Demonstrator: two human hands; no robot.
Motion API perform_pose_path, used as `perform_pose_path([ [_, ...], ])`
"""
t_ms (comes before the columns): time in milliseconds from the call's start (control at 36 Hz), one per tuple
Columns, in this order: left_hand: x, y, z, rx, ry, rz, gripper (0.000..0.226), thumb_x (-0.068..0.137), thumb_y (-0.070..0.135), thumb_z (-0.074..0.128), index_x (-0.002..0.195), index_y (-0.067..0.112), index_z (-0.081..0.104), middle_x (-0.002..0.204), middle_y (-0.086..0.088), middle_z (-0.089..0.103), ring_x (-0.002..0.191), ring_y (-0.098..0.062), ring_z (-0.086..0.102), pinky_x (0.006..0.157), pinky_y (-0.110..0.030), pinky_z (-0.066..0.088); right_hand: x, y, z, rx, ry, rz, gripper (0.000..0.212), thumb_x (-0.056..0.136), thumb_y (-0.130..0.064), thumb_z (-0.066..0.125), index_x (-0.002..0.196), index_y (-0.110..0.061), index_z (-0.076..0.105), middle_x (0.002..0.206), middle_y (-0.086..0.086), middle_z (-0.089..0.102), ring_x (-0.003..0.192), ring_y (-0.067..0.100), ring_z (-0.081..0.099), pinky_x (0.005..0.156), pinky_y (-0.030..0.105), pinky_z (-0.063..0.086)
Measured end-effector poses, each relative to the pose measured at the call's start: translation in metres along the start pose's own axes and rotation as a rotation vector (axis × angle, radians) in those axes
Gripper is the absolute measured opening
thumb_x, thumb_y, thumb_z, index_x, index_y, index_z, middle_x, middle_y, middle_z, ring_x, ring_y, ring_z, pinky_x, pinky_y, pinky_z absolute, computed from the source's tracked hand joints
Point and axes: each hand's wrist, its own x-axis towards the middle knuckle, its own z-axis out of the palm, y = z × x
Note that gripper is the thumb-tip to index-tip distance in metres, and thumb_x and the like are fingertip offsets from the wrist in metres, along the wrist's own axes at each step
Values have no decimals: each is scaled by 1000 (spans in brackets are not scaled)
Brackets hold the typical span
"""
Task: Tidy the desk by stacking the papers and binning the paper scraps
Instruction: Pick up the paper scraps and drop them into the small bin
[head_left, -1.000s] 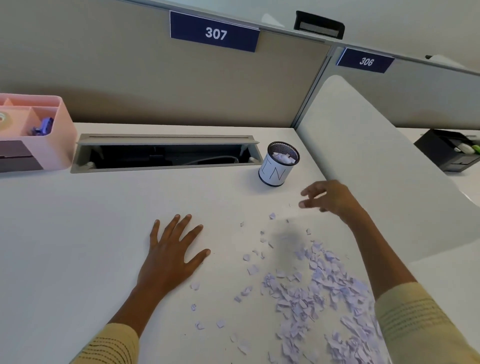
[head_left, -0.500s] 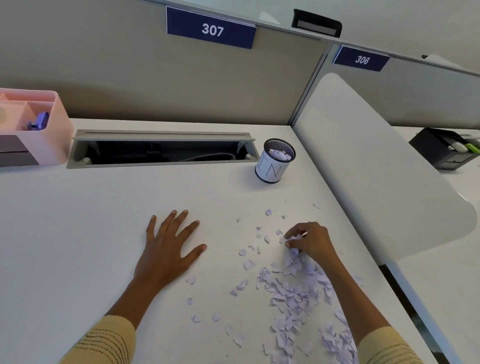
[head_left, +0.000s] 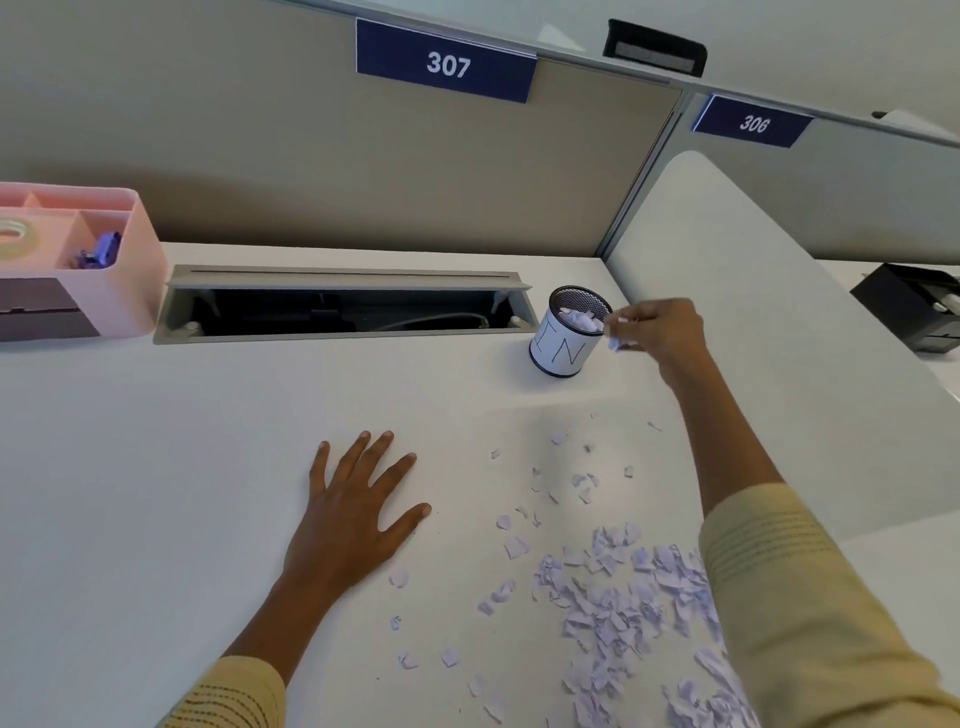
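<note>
the mesh bin (head_left: 570, 338) holds white paper scraps. my right hand (head_left: 657, 332) pinches some scraps (head_left: 615, 343) just beside its rim. my left hand (head_left: 353, 514) rests flat and relaxed on the desk (head_left: 156, 493), near the scrap pile (head_left: 623, 608).

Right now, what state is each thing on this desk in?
Bin: upright, scraps inside.
Right hand: beside the bin rim, pinching scraps.
Left hand: flat on the desk, fingers spread.
Scrap pile: scattered on the desk.
Cable tray: lid open.
Pink organiser: upright, holding tape.
</note>
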Motion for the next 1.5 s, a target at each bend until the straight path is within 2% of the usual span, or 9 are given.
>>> perform_pose_path([
  [139, 0, 0, 0, -9, -5, -2, 66, 89, 69, 29, 134, 28, 54, 149, -2, 42, 140, -23, 35, 112, -58, 19, 35, -12, 10, -88, 35, 6, 18, 66, 7, 67, 82, 5, 74, 48, -3, 64, 56, 20, 59, 68, 32, 60],
  [222, 0, 0, 0, -13, -3, 1, 67, 89, 70, 28, 134, 28, 54, 149, -2, 42, 140, -23, 35, 112, -58, 19, 53, -10, 20, -191, 42, 42, 15, 67, 0, 70, 82, 1, 75, 71, 17, 69, 68, 27, 63, 81, 44, 57],
  [278, 0, 0, 0, -12, -2, 2, 67, 90, 70, 27, 134, 28, 54, 149, -2, 42, 140, -23, 35, 112, -58, 20, 57, -9, 24, -249, 45, 63, 18, 71, -8, 75, 88, -2, 76, 79, 16, 67, 77, 25, 63, 87, 38, 54],
  [472, 0, -1, 1, -1, -2, 2, 66, 89, 69, 29, 134, 28, 54, 149, -3, 42, 140, -23, 35, 112, -58, 19, 37, -15, 8, -197, -50, 36, 9, 69, -20, 79, 77, -19, 75, 88, 11, 72, 87, 26, 69, 84, 39, 57],
  [694, -1, 0, -1, 2, -15, -4, 68, 89, 70, 26, 134, 28, 54, 149, -3, 41, 140, -23, 33, 113, -57, 17, -44, 26, -27, -148, -148, 100, 23, 73, -10, 80, 92, -2, 72, 87, 16, 71, 73, 18, 62, 65, 25, 58],
  [889, 0, 0, -3, -10, -19, 1, 70, 88, 70, 24, 135, 27, 53, 150, -3, 40, 141, -24, 31, 115, -57, 14, -122, 87, -26, -626, -530, 307, 73, 43, -57, 87, 106, -35, 59, 107, 1, 56, 95, 15, 54, 75, 23, 41],
  [1028, 0, 1, -4, -21, -15, -4, 71, 88, 70, 24, 136, 27, 52, 151, -3, 39, 142, -24, 29, 115, -57, 11, -153, 104, -5, -628, -483, 240, 95, 34, -54, 91, 116, -41, 44, 112, 1, 37, 105, 21, 45, 90, 37, 46],
  [1278, 0, 0, -3, -24, -9, -8, 71, 88, 71, 23, 136, 28, 52, 151, -2, 39, 142, -23, 30, 116, -56, 11, -151, 90, 31, -414, -392, 152, 22, 67, -6, 81, 82, -20, 74, 83, 0, 62, 68, 12, 62, 61, 15, 52],
  [1500, 0, 1, -2, -19, 14, 8, 68, 88, 68, 29, 133, 25, 55, 148, -4, 42, 140, -25, 34, 114, -58, 16, -121, 73, 17, -187, -312, 136, 13, 70, 7, 74, 80, -2, 75, 70, 10, 69, 47, 8, 62, 53, 15, 52],
])
